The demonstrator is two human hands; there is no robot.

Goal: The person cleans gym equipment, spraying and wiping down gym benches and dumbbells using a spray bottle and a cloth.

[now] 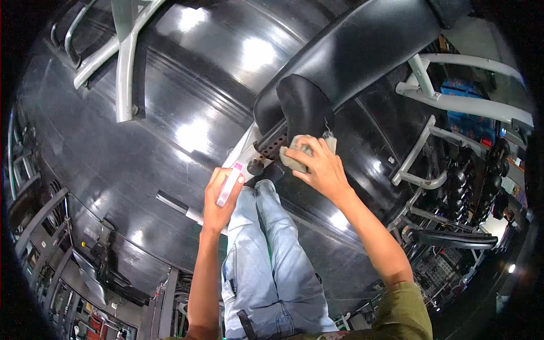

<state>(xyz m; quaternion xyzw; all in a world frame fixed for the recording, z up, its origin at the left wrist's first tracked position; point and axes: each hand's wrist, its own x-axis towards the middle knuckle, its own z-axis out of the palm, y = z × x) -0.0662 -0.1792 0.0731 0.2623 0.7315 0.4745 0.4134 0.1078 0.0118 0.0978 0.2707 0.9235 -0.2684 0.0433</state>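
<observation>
Black floor [164, 102], glossy. Bench [368, 45] toward 1 o'clock; dumbbells [492, 178], 3 o'clock. Right hand [324, 171]: fingers curled round cloth [290, 160] at small pad [305, 102]'s 6 o'clock edge. Left hand [216, 198]: fingers gripping white object [228, 186], 8 o'clock.

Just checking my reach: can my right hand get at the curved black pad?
Probably yes: the right hand, holding a cloth, is close to the curved black pad, and nothing visible blocks the way.

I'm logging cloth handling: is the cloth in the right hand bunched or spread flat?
Bunched: the cloth shows as a compact wad in the grip of the right hand.
</observation>
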